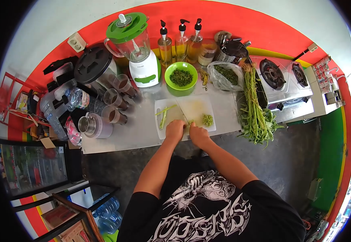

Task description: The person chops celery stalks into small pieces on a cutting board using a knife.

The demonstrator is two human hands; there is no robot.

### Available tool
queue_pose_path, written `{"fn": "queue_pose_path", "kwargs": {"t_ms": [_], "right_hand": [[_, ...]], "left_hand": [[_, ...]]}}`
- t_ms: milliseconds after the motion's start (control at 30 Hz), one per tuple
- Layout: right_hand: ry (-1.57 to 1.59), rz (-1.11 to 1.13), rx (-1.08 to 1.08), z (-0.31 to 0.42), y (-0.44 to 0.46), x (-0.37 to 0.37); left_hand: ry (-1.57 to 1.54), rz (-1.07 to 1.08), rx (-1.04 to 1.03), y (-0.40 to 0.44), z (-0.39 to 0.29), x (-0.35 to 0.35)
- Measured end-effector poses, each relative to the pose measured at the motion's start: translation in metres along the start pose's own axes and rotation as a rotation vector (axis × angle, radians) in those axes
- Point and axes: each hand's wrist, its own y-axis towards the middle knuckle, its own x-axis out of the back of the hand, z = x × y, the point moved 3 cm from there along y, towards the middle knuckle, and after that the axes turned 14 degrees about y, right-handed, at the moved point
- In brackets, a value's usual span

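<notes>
My left hand (175,130) is closed at the front of the white cutting board (162,131); what its fingers hold is hidden. Beside it, my right hand (199,134) is closed on a knife (183,113), whose thin blade slants away to the upper left between the hands. A bit of chopped green shows by the right fingertips. Cut green stems (163,119) lie on the board's left part, and a small pile of chopped stems (207,119) is at its right. Behind the board, a green bowl (181,91) holds chopped greens.
Cups (114,115), a flask (94,125) and a blender (144,70) stand left and back left. Pump bottles (181,46) line the wall. A plastic bag of greens (226,75), long leafy stalks (253,105) and a gas stove (278,82) are at the right.
</notes>
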Motion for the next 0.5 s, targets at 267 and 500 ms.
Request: {"fn": "queue_pose_path", "kwargs": {"t_ms": [267, 500], "right_hand": [[-0.007, 0.07, -0.039, -0.001, 0.0, -0.01], [-0.017, 0.091, -0.044, -0.001, -0.007, -0.012]], "left_hand": [[-0.043, 0.001, 0.004, -0.003, -0.001, 0.003], [-0.03, 0.008, -0.002, -0.002, 0.002, 0.001]]}}
